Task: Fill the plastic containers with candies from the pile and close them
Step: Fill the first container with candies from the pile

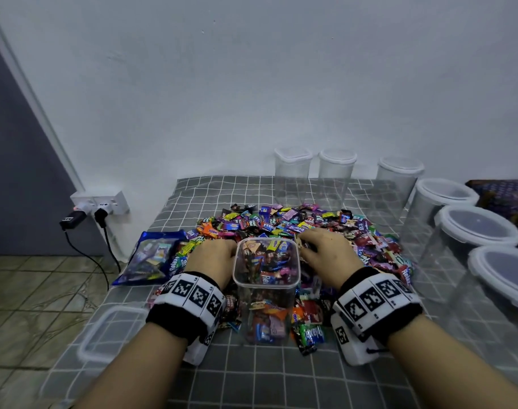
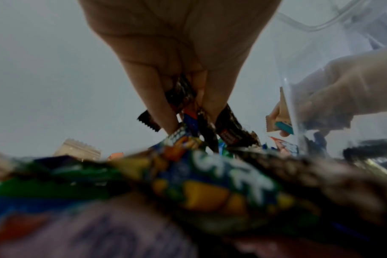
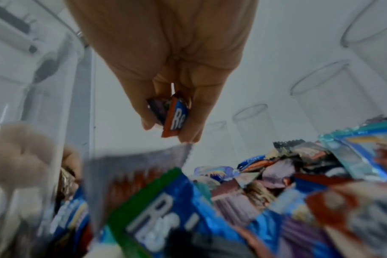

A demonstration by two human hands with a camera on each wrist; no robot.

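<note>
From the head view I see my left hand [image 1: 212,255] and my right hand [image 1: 325,252] on the candy pile [image 1: 284,228], one on each side of a square clear container [image 1: 266,287] that stands upright at the pile's near edge, open and roughly full of wrapped candies. Its clear lid [image 1: 110,332] lies flat on the checked cloth [image 1: 266,379] to my near left. A blue candy bag [image 1: 151,258] lies at the pile's left edge. Six lidded empty containers [image 1: 337,175] line the wall and right side; two plugs sit in a wall socket [image 1: 99,203].

In the left wrist view, my left hand [image 2: 183,57] has its fingers curled down, pinching several dark-wrapped candies [image 2: 181,94] just above the pile. The container wall [image 2: 320,69] is at right.

In the right wrist view, my right hand [image 3: 172,69] pinches an orange-and-blue candy [image 3: 175,117] between thumb and fingers, above the pile [image 3: 254,192], with the container [image 3: 44,104] at left.
</note>
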